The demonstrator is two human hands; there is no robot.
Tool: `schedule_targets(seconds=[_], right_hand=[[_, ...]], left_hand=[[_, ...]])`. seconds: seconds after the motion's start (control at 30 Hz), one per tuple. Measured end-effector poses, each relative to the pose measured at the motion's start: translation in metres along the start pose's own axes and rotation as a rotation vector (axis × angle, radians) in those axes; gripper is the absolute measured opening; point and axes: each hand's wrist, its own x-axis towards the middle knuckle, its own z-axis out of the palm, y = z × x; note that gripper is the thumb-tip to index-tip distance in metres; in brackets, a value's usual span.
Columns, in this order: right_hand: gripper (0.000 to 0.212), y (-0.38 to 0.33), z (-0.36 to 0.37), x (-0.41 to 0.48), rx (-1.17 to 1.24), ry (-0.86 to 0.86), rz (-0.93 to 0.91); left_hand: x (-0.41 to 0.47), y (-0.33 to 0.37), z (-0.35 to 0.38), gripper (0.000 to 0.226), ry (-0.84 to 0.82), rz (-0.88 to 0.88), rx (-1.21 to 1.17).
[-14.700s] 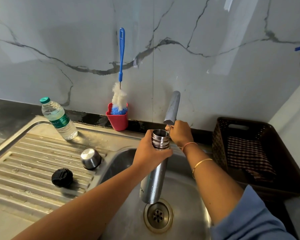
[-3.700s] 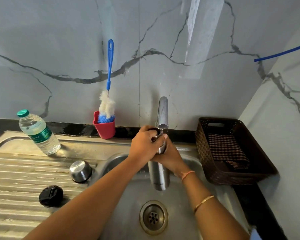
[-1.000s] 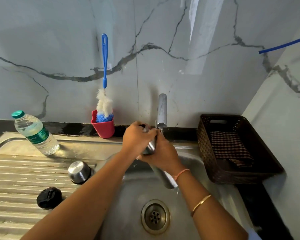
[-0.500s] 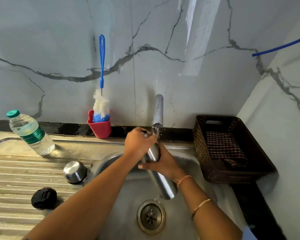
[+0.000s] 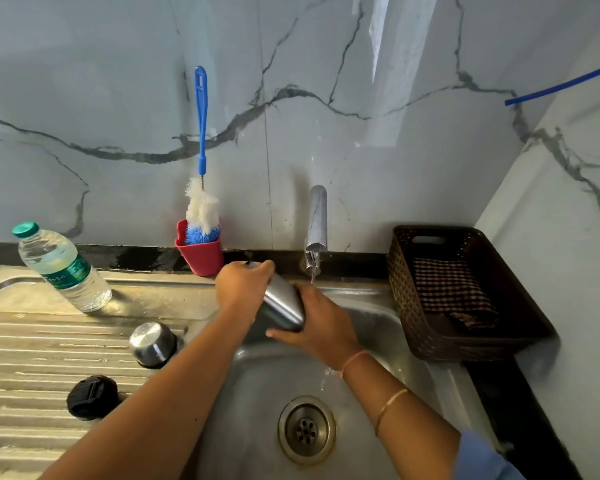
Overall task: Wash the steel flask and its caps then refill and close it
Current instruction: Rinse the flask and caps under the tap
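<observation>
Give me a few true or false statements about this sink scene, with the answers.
1. Both the left hand and right hand grip the steel flask. True.
2. The black cap is on the flask. False: it lies on the draining board.
3. The bottle brush stands in the red holder. True.
4. The tap is off. False: water runs from it.
5. The basket holds the plastic bottle. False: it holds a checked cloth; the bottle stands on the draining board.

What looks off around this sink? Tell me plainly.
Only this: the chrome wall tap runs, but the cylindrical steel flask, tilted and gripped by the left hand and right hand, sits left of the stream, so water strikes the right hand instead.
</observation>
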Motion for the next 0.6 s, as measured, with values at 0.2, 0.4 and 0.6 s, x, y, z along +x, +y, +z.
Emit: schedule_targets(seconds=[0.2,0.4,0.6], right_hand=[[0.081,0.000,-0.006,-0.002,0.342,-0.050,0.099],[0.076,-0.006,-0.017,0.012,0.515,-0.196,0.138],[0.042,0.020,-0.040,0.010,0.620,-0.452,0.280]], left_hand=[[-0.001,0.017,-0.005,0.022,-0.049,0.107,0.030],[-0.013,0.004,0.004,0.013,-0.178,0.195,-0.104],[0.003,0.018,-0.018,0.015,-0.222,0.160,-0.295]])
